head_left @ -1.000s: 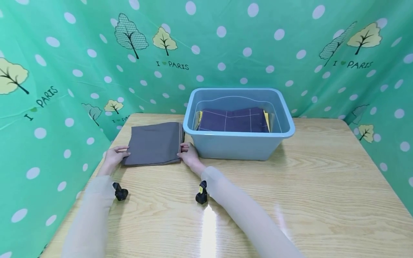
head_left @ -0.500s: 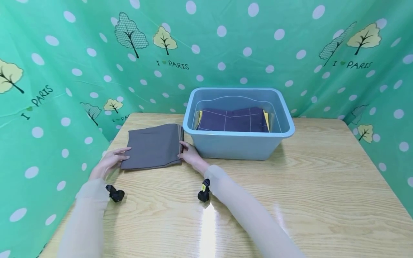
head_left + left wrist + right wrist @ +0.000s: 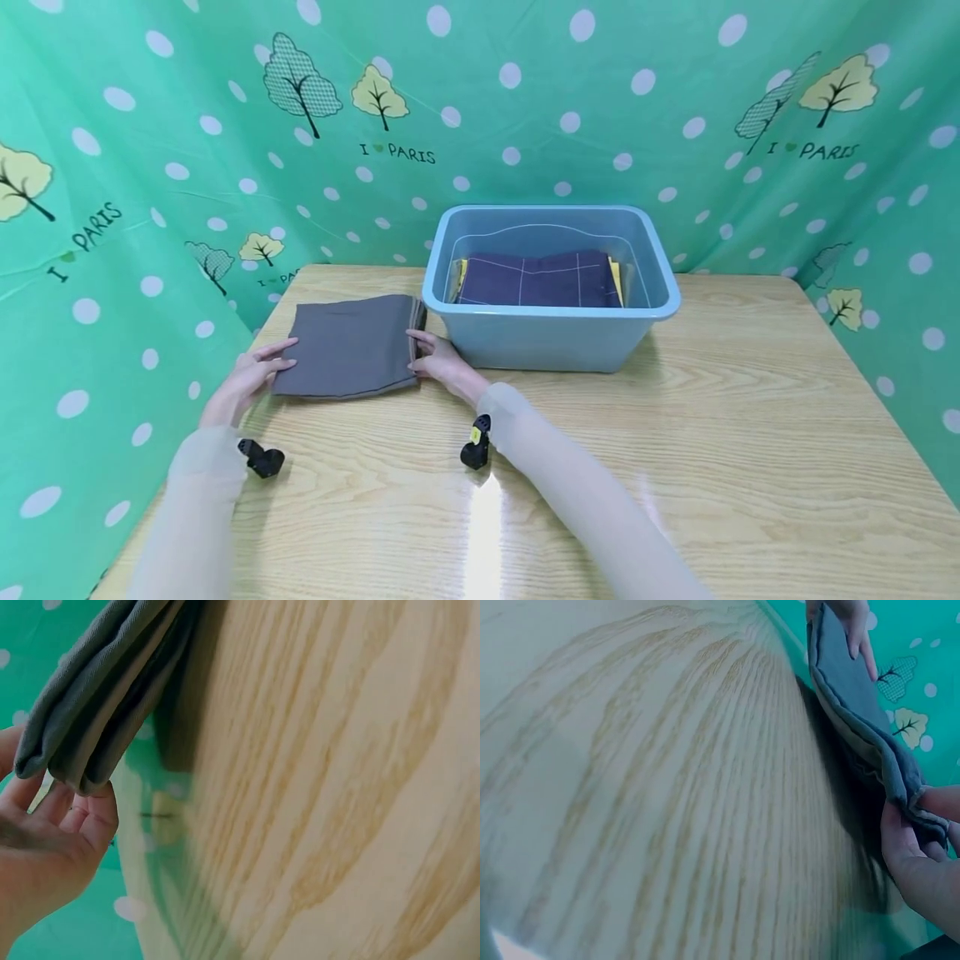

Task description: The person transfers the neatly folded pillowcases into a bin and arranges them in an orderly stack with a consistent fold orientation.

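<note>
A dark grey folded cloth (image 3: 348, 346) of several layers is held level between both hands at the table's left side. My left hand (image 3: 249, 380) grips its left end; in the left wrist view the fingers (image 3: 96, 817) curl under the layered edge. At the right end my right hand (image 3: 442, 362) pinches the stacked layers, thumb and fingers on opposite faces, as the right wrist view shows. A shadow lies on the wood below the cloth in that view, and its near edge sags slightly.
Right beside the right hand stands a blue plastic bin (image 3: 551, 312). Inside it lie a folded purple cloth (image 3: 555, 279) with white lines and something yellow (image 3: 616, 275) at its side. A green dotted curtain (image 3: 517, 108) hangs behind the wooden table (image 3: 720, 433).
The grey cloth has shifted slightly toward me and to the left, along with both hands. The left hand has moved outward, its fingers spread wider than before. The bin stays put.
</note>
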### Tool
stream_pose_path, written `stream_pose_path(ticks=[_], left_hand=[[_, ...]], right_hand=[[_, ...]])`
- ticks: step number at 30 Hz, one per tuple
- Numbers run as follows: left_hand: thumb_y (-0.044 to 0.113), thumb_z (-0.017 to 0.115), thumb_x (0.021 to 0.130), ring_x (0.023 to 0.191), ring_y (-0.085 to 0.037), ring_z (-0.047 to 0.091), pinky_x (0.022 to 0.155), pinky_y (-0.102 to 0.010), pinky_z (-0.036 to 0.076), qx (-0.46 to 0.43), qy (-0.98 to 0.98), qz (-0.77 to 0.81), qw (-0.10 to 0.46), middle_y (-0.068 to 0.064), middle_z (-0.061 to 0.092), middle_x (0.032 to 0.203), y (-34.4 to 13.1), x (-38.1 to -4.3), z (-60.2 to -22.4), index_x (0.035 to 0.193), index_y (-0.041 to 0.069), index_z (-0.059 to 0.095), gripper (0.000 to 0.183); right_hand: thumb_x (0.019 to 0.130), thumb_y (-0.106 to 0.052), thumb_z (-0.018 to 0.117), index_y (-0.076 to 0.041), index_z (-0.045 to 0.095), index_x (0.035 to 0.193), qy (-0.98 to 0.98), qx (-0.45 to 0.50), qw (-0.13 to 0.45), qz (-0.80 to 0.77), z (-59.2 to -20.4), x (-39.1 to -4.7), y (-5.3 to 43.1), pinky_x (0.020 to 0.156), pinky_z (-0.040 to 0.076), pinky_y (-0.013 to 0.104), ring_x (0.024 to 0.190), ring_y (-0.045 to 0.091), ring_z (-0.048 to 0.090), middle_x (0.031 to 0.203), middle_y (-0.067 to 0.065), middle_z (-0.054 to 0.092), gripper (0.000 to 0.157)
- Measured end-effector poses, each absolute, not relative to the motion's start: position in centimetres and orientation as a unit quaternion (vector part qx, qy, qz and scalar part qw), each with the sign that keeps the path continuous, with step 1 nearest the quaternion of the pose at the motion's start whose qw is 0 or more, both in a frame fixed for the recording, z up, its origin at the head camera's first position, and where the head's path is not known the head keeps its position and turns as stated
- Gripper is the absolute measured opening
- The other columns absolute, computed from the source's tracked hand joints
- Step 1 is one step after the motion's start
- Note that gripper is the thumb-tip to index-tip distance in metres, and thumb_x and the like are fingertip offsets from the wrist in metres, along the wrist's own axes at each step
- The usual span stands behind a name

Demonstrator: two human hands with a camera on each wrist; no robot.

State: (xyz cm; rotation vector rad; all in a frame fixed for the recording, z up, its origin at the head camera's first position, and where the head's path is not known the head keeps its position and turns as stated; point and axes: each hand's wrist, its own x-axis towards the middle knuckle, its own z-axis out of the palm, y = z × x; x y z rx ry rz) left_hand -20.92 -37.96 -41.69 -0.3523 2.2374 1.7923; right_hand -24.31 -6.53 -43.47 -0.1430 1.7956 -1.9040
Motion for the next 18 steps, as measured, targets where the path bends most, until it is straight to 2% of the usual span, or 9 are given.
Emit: stream_pose_path(ticks=[1, 2, 4, 5, 6, 11, 17, 18], left_hand=[[0.020, 0.058, 0.086, 0.083, -0.004, 0.051, 0.047, -0.013, 0.034, -0.122, 0.776, 0.606, 0.128, -0.011, 0.013, 0.147, -37.9, -20.9, -41.5, 0.136, 0.022, 0.035, 0.056], [0.022, 0.058, 0.086, 0.104, -0.009, 0.046, 0.051, -0.011, 0.036, -0.122, 0.781, 0.599, 0.127, -0.012, -0.002, 0.147, -37.8, -20.9, -41.4, 0.137, 0.021, 0.033, 0.057], [0.023, 0.058, 0.086, 0.129, -0.020, 0.018, 0.061, -0.009, 0.039, -0.120, 0.784, 0.596, 0.126, -0.011, -0.003, 0.147, -37.5, -20.7, -41.2, 0.138, 0.020, 0.031, 0.059], [0.023, 0.057, 0.087, 0.133, -0.024, 0.006, 0.065, -0.008, 0.040, -0.119, 0.783, 0.598, 0.124, -0.010, -0.004, 0.147, -37.4, -20.6, -41.1, 0.139, 0.019, 0.029, 0.059], [0.023, 0.057, 0.087, 0.133, -0.027, 0.001, 0.068, -0.008, 0.041, -0.119, 0.782, 0.599, 0.123, -0.010, -0.004, 0.147, -37.3, -20.6, -41.0, 0.139, 0.019, 0.029, 0.059], [0.024, 0.057, 0.087, 0.133, -0.028, -0.002, 0.070, -0.008, 0.041, -0.112, 0.790, 0.594, 0.106, -0.011, -0.004, 0.147, -36.9, -20.0, -40.3, 0.139, 0.018, 0.029, 0.059], [0.027, 0.057, 0.086, 0.133, -0.027, 0.002, 0.071, -0.010, 0.043, -0.099, 0.796, 0.590, 0.090, -0.014, -0.003, 0.147, -36.8, -19.1, -39.4, 0.138, 0.020, 0.030, 0.060], [0.027, 0.058, 0.086, 0.130, -0.025, 0.018, 0.068, -0.009, 0.042, -0.099, 0.797, 0.589, 0.088, -0.015, -0.002, 0.147, -36.8, -18.9, -39.3, 0.138, 0.020, 0.031, 0.059]], right_hand=[[0.080, 0.012, 0.052, -0.017, 0.041, 0.133, 0.665, -0.054, 0.256, -0.700, -43.6, -24.4, -6.6, 0.072, 0.050, 0.026, 0.101, 0.022, 0.055, 0.141, 0.014, 0.026, 0.062], [0.080, 0.011, 0.053, -0.018, 0.041, 0.133, 0.668, -0.057, 0.256, -0.696, -43.4, -24.3, -6.6, 0.072, 0.050, 0.026, 0.104, 0.022, 0.053, 0.141, 0.013, 0.027, 0.062], [0.080, 0.010, 0.054, -0.019, 0.041, 0.133, 0.673, -0.063, 0.257, -0.691, -43.1, -24.3, -6.5, 0.071, 0.049, 0.025, 0.108, 0.021, 0.051, 0.141, 0.012, 0.028, 0.062], [0.080, 0.010, 0.054, -0.019, 0.041, 0.133, 0.675, -0.066, 0.257, -0.688, -42.9, -24.3, -6.5, 0.071, 0.049, 0.024, 0.109, 0.021, 0.050, 0.141, 0.011, 0.028, 0.062], [0.080, 0.009, 0.054, -0.020, 0.041, 0.133, 0.677, -0.069, 0.257, -0.686, -42.8, -24.2, -6.4, 0.070, 0.049, 0.024, 0.110, 0.020, 0.049, 0.141, 0.011, 0.028, 0.062], [0.080, 0.009, 0.055, -0.022, 0.041, 0.133, 0.674, -0.083, 0.262, -0.685, -42.0, -24.1, -6.1, 0.072, 0.049, 0.023, 0.097, 0.018, 0.055, 0.141, 0.010, 0.028, 0.063], [0.080, 0.009, 0.054, -0.022, 0.040, 0.134, 0.676, -0.107, 0.259, -0.682, -41.1, -23.6, -5.7, 0.075, 0.049, 0.024, 0.083, 0.014, 0.058, 0.140, 0.010, 0.030, 0.064], [0.080, 0.009, 0.054, -0.022, 0.040, 0.134, 0.678, -0.112, 0.257, -0.679, -40.9, -23.6, -5.6, 0.075, 0.049, 0.024, 0.083, 0.014, 0.058, 0.140, 0.010, 0.030, 0.064]])
